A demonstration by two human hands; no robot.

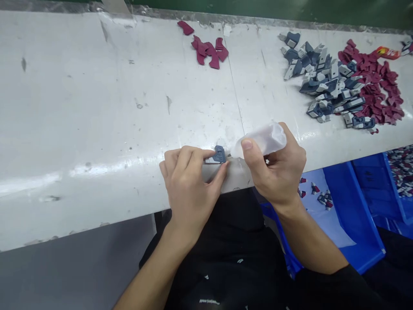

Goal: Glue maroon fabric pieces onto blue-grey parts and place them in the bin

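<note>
My left hand [192, 181] pinches a small blue-grey and white plastic part [220, 154] between thumb and fingers, close to the front edge of the white table. Wrapped in my right hand [279, 170] is a translucent squeeze bottle [266, 138], tilted with its narrow tip pointing left. That tip is right beside the plastic part; whether the two touch I cannot tell. At the far side lie several loose maroon pieces [212, 55]. To the right is a heap of blue-grey and white parts [332, 82], with a pile of maroon pieces [379, 86] against it.
The white table [97, 107] runs across the view, its front edge just before my body. A blue bin [351, 215] with a few assembled parts stands below the edge at right, beside another blue bin [377, 185]. A red-yellow wrapper [388, 53] lies at far right.
</note>
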